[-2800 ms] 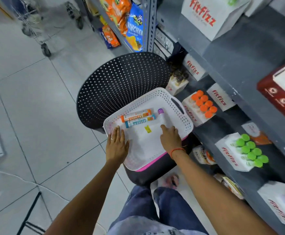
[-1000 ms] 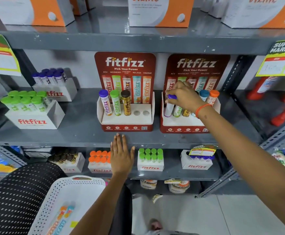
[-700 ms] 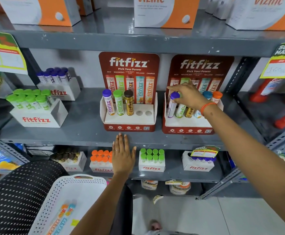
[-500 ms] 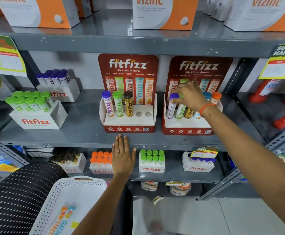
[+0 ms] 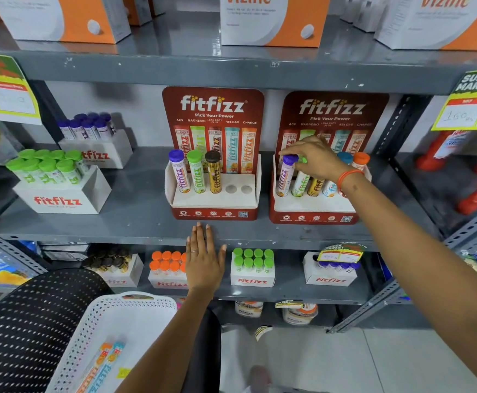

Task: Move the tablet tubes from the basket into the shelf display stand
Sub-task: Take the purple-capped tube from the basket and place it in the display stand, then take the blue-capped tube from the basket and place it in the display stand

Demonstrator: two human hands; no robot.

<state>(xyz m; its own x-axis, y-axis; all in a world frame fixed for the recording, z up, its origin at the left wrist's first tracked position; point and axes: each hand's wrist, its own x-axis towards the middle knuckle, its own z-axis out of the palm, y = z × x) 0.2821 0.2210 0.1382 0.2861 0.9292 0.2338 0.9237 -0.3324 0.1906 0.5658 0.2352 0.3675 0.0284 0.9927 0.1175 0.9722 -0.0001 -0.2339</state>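
Our right hand (image 5: 315, 158) pinching the purple-capped tube (image 5: 285, 177) seated leftmost in the right display stand (image 5: 314, 214), our left hand (image 5: 204, 262) resting flat, released, on the shelf edge (image 5: 146, 236), two tubes (image 5: 101, 367) lying in the basket (image 5: 90, 321), two holes (image 5: 238, 189) standing open in the left stand (image 5: 214, 205).

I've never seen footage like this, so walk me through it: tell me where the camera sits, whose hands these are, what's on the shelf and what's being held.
There is no machine here. One camera is worn on a person's head and looks down at both bare hands.

The right hand pinches the cap of a purple-capped tube standing in the right display stand, which looks full.

The left hand rests flat and open on the shelf edge, holding nothing.

The left display stand holds three tubes and has two empty holes.

Below, a white basket holds two more tubes, orange and blue.
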